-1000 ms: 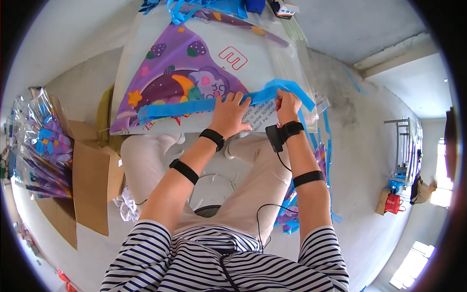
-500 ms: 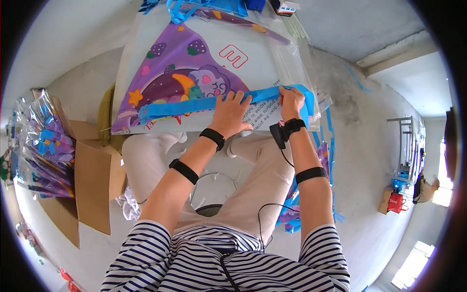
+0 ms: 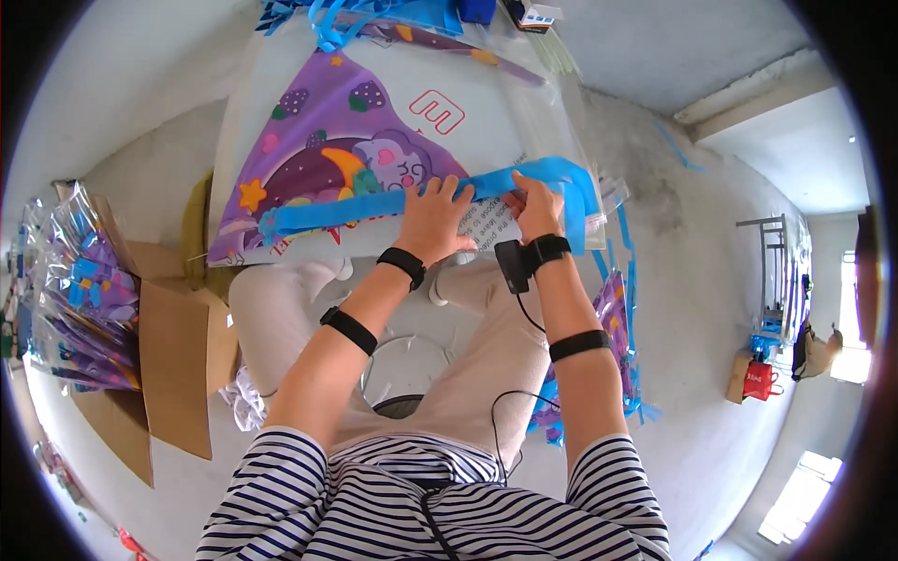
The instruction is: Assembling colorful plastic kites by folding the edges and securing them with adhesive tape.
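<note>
- As we look down through the head camera, our left hand lies flat, fingers spread wide, pressing on a long blue ribbon-like tail strip that runs across the lower edge of a purple triangular kite printed with a crescent moon, stars and strawberries.
- Our right hand sits just beside the left, its fingers curled narrowly and pinching the same blue strip where it bends into a loop at the kite's right corner.
- The kite lies inside a clear plastic sleeve on a white tabletop, directly ahead of our knees, and a printed white paper label shows between the two hands.
- Each of our forearms carries two black bands, and a small black device hangs at the right wrist with a thin black cable trailing down toward our striped shirt.
- To our left an open brown cardboard box stands on the grey floor, with a stack of bagged purple-and-blue kites beside it.
- More blue strips and a folded purple kite hang down at our right knee.
- At the far end of the table we see a tangle of blue ribbons.
- Well apart on the right, a red bag rests on the floor.
</note>
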Available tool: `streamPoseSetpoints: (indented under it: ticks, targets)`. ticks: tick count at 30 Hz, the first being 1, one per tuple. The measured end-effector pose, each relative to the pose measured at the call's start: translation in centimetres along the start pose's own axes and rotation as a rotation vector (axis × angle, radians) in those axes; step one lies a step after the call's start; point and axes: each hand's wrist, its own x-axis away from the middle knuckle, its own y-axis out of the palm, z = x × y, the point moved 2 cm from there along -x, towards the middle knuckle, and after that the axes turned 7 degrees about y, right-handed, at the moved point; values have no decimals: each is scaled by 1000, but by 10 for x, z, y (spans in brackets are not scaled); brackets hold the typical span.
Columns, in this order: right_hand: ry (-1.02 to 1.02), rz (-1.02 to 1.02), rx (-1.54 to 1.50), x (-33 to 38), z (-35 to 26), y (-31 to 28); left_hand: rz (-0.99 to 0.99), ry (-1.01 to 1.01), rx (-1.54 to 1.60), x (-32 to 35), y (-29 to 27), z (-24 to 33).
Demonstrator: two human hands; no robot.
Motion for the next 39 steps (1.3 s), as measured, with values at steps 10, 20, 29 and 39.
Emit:
streamPoseSetpoints:
  ticks: [10, 20, 29, 39]
  targets:
    - [-131, -41, 217, -28, -8, 3, -33, -12, 15, 0, -1, -1]
    - [-191, -154, -26, -30, -24, 5, -74, -6, -4, -1, -1, -1]
    - [-923, -11, 1075, 60, -20, 133, 9, 5, 98, 6, 18, -14]
    - [-1110, -642, 1413, 118, 22, 179, 100, 4, 26, 20, 80, -43]
